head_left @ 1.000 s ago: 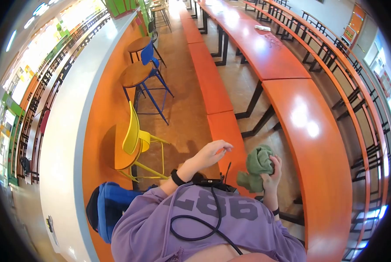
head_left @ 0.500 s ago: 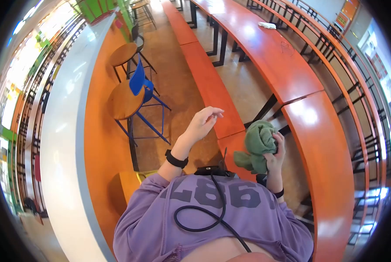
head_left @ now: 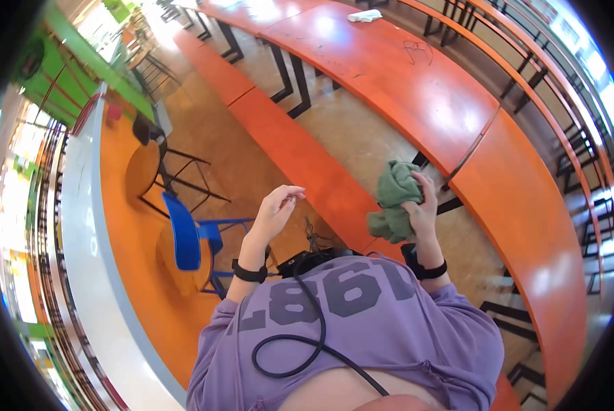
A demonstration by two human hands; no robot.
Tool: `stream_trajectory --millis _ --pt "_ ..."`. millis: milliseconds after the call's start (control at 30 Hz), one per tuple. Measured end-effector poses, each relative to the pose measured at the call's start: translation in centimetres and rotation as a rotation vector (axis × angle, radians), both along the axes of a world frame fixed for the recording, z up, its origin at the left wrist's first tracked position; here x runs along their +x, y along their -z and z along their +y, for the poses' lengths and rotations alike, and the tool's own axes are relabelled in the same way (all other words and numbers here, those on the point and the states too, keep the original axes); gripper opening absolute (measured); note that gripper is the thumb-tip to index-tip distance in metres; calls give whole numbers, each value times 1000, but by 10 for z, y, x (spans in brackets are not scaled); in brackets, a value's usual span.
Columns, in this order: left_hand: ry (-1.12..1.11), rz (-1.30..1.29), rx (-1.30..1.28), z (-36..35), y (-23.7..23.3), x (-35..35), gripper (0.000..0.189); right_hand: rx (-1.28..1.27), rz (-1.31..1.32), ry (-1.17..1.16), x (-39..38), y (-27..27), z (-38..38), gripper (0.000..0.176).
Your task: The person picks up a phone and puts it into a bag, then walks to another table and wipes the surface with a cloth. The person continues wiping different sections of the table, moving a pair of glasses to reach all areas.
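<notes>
A crumpled green cloth is bunched in my right hand, its fingers and thumb wrapped round one side. Folds of it hang down toward my chest. My left hand is raised over the floor beside the orange bench, loosely bent and holding nothing. Both wrists wear black bands. The long orange-red table runs ahead and to the right of the cloth, apart from it.
Eyeglasses and a white crumpled item lie on the table. On the left stand a blue chair, a wooden-seated stool and a white-topped counter. A black cable loops over my chest.
My view has turned to the right, so the chairs and table appear shifted left. The cloth stays in my right hand, and my left hand remains raised without anything in it.
</notes>
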State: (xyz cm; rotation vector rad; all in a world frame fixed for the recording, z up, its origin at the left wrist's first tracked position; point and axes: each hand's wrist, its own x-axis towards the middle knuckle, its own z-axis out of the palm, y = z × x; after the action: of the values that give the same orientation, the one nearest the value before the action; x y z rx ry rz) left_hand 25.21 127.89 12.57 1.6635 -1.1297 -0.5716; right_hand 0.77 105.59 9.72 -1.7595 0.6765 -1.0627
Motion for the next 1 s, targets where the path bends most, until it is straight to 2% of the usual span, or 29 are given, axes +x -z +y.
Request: stream_trajectory --millis 167,267,333,467,600,633,767,867,1000 --pt "84 24 -18 -59 25 78 28 31 66 85 69 -6 -18 61" --pt "214 -171 -22 -95 46 108 29 51 85 222 81 2 -25 61" --pt "278 -120 26 -118 50 138 31 33 107 342 91 9 -30 61" --pt "407 -67 0 -175 68 205 31 176 55 581 94 21 -31 61" --pt "426 26 -12 -230 64 263 31 268 9 767 105 1 -32 64" --pt "444 72 -1 -241 60 267 33 230 64 804 104 -4 -31 65" --pt "607 -45 -28 -277 56 270 37 131 9 979 108 -10 -26 65" --pt "708 -109 -14 -298 64 264 42 126 -60 1089 106 -4 -22 64" --pt "838 -130 22 -334 79 253 49 70 24 1201 100 -1 -19 64"
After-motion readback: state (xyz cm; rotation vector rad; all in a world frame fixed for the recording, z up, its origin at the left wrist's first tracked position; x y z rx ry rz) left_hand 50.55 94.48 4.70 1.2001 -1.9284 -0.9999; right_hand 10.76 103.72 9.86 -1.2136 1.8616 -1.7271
